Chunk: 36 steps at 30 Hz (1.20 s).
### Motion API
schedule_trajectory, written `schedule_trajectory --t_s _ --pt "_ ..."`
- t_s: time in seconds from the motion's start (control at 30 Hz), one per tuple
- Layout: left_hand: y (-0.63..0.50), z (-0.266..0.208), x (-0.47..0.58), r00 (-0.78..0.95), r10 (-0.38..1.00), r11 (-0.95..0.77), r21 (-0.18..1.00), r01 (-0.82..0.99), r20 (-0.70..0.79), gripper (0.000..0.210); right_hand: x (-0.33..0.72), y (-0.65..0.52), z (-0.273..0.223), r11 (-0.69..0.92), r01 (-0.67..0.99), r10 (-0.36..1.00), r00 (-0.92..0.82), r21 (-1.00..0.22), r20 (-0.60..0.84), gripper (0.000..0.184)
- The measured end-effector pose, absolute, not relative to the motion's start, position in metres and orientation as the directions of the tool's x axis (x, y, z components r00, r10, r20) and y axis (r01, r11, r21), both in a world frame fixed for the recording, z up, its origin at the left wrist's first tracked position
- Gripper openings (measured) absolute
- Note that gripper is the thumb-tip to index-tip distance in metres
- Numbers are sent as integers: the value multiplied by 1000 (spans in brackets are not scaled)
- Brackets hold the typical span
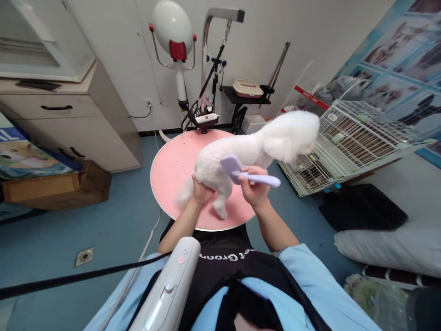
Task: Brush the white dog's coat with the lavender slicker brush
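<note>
A white, fluffy dog [237,149] stands on the round pink table [168,170], its head to the right and its tail to the left. My left hand [203,191] is closed around the dog's hindquarters by a hind leg, with part of the fingers hidden in the fur. In my right hand [254,188] is the handle of a lilac slicker brush [231,166]. The brush head is at the dog's rear flank; whether its pins touch the fur cannot be seen. A white device with buttons [172,285] lies in front of my chest.
Behind the table rise a metal grooming arm [206,46] and a white dryer on a stand [172,27]. A wire cage [330,142] stands to the right. A cabinet [69,119] and a cardboard box [86,188] are on the left. A cord [151,234] hangs near my left arm.
</note>
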<state>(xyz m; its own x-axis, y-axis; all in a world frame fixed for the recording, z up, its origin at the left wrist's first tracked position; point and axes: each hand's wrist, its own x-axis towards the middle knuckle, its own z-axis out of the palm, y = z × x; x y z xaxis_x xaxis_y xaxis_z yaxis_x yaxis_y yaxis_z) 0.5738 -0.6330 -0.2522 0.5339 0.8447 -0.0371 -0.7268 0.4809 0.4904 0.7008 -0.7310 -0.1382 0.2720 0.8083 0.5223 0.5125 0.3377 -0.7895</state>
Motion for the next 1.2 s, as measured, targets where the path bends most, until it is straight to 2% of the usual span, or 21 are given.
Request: schedule_trajectory --t_s 0.1,0.13,0.23,0.27,0.37,0.4,0.5,0.57,0.63,0.7,0.77,0.83,0.9,0.93,1.03,1.07,1.1,1.17,1.2 --pt "-634 -253 576 497 858 485 523 -700 -130 86 695 -729 -134 334 595 912 -7 -732 410 23" --pt "-635 -253 577 486 861 485 530 -696 -150 88 693 -728 -132 311 626 921 -11 -716 390 22" --pt "-634 -257 581 506 853 492 512 -704 -124 93 693 -723 -125 246 700 832 201 -670 516 17" --pt "-633 -258 582 509 853 493 497 -715 -115 91 693 -721 -124 248 718 815 209 -651 541 18" --pt "-630 -259 586 500 861 487 425 -763 -88 85 696 -712 -122 283 743 893 26 -606 449 21" --pt "-628 -258 589 505 862 481 395 -782 -51 84 698 -707 -121 261 744 907 29 -615 420 21" --pt "-624 -251 598 531 841 461 376 -804 104 83 705 -689 -117 155 706 822 296 -691 487 26" --pt "-619 -247 606 562 817 445 479 -756 127 75 709 -675 -113 153 671 825 317 -726 467 27" --pt "-613 -248 614 609 792 439 649 -621 47 60 713 -661 -108 156 656 881 246 -738 404 26" --pt "-611 -256 618 642 765 441 766 -467 -48 48 716 -649 -104 127 643 840 335 -755 426 28" --pt "-614 -270 618 654 750 423 832 -359 -99 42 718 -639 -102 113 640 757 439 -760 483 30" --pt "-623 -290 611 599 793 335 900 -277 -111 37 718 -628 -102 127 680 829 327 -722 454 31" --pt "-632 -310 601 518 848 231 958 -170 -113 29 718 -617 -103 123 730 928 155 -672 339 30" --pt "-635 -319 595 507 855 201 970 -136 -106 25 719 -611 -103 103 748 935 153 -656 320 29" --pt "-637 -335 578 479 878 63 990 -125 5 42 723 -598 -106 41 753 829 341 -657 443 26" --pt "-635 -338 574 453 889 -5 993 -120 60 50 723 -597 -109 50 756 828 334 -652 451 25" --pt "-633 -339 570 423 899 -74 992 -103 111 56 723 -597 -112 72 765 870 265 -640 415 25" --pt "-631 -343 565 371 912 -171 984 -48 177 63 722 -599 -120 81 786 961 101 -613 256 23" --pt "-631 -345 564 352 917 -193 981 -20 188 64 721 -601 -124 47 795 975 97 -605 202 21"
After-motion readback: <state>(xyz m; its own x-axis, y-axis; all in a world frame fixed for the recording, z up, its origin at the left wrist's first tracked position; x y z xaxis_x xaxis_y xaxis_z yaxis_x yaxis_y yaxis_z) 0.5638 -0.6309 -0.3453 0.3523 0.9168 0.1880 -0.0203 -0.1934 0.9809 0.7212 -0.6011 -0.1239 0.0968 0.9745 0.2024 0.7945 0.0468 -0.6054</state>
